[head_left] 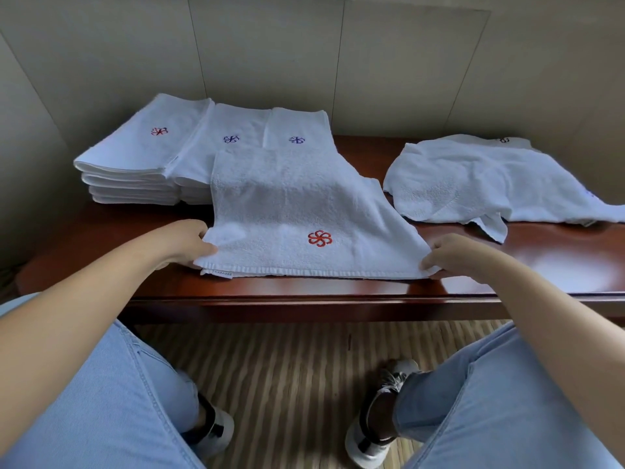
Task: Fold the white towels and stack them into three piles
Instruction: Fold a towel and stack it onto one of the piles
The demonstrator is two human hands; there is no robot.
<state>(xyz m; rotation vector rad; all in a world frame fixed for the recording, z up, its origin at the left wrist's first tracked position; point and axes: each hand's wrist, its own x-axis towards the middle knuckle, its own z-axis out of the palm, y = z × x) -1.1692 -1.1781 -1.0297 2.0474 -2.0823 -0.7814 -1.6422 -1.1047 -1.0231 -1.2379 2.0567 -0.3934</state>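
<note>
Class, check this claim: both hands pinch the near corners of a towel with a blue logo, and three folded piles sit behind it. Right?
Wrong in one respect: the head view shows the logo on the towel is red, not blue. The left hand and right hand do pinch its near corners, and three piles sit behind.

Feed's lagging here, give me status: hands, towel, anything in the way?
Left hand and right hand pinching near corners of towel on the table. Three folded piles behind. Unfolded towels right. Nothing in the way.

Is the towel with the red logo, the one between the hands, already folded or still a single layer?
Folded, at least once: the towel shows doubled edges along its near hem, where the left hand and right hand pinch its corners.
</note>
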